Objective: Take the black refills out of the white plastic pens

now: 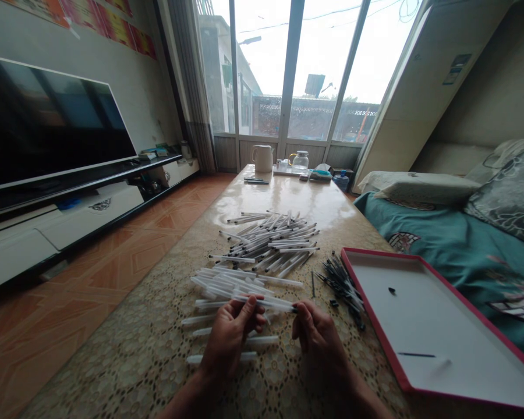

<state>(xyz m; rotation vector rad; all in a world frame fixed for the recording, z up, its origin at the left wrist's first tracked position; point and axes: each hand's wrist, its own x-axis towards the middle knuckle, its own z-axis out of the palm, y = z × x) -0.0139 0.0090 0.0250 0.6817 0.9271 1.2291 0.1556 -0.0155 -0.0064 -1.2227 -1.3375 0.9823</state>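
Between my two hands lies a white translucent pen barrel (pixel 274 303), its dark end toward the right. My left hand (pixel 233 326) pinches the barrel with thumb and fingers. The fingertips of my right hand (pixel 317 329) are closed on the dark end of the same pen. Under and beyond my left hand is a pile of white pen barrels (pixel 227 281). Farther back lies a heap of pens with dark ends (pixel 275 238). To the right of my right hand is a bunch of black refills (pixel 340 285), with a small black cap (pixel 334 303) beside it.
A shallow white tray with a red rim (pixel 375 326) lies at the right, holding a few small black pieces. A kettle (pixel 262 158), a glass pot (pixel 300 160) and a tissue pack (pixel 320 173) stand at the far end of the patterned table (pixel 126 343). A sofa (pixel 402 227) adjoins it.
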